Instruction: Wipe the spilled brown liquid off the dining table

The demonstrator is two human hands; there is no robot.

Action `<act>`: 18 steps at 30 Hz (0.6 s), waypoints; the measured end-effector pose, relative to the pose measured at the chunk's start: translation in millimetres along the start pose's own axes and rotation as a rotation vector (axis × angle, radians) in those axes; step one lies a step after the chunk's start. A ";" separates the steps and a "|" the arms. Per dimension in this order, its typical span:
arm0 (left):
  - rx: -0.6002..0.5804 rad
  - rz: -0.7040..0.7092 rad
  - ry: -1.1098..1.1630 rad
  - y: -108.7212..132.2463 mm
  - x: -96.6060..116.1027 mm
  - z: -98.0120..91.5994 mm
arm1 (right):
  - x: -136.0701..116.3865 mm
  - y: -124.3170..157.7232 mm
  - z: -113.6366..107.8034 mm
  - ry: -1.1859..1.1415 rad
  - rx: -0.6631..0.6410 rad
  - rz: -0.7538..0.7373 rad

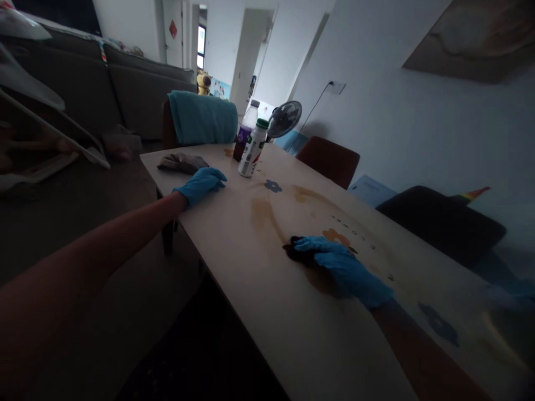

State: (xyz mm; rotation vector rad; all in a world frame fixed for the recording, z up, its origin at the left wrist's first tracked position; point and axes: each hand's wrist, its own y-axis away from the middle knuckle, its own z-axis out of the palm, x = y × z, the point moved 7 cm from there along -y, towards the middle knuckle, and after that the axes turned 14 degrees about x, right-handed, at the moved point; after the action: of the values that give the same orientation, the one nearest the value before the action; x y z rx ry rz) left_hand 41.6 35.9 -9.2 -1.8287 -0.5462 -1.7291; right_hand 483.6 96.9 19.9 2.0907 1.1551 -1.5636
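While the dark cloth [296, 252] lies crumpled on the pale tabletop [267, 301], the blue-gloved right hand [345, 267] presses down over it. That grip is closed over the cloth, fingers laid across the top; the thumb is hidden. The cloth sits directly beneath and ahead of the fingertips, poking out past them on the left, and the bunching leaves no clear long axis to read. The right hand is plainly the nearer one.

Touching the cloth's far-left edge, a brown smear [263, 211] stretches away across the surface. Just to the right of the cloth, a printed orange flower [334, 236] shows beyond the knuckles; well beyond it is a printed grey-blue flower [273, 186]. The left hand [203, 185], gloved too, rests well to the far left of the cloth, its grip loose and holding nothing, fingers slightly bent. Close by that hand, farther from the cloth, lies a crumpled grey cloth [183, 162].

Beyond the dark cloth, a white bottle with a green cap [252, 153] stands upright, just in front of a purple-labelled bottle [243, 136]. Farther out come an electric fan [286, 118] and a chair draped with a teal towel [204, 117].
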 end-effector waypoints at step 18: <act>-0.039 0.022 0.035 -6.5 -9.0 2.1 | 66.1 -234.2 39.3 0.378 0.320 0.059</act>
State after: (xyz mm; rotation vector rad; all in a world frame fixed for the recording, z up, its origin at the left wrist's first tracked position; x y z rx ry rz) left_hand 38.3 42.9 -17.4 -1.8215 -0.4795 -1.7652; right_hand 291.0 249.4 -1.1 2.6939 0.9895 -1.4430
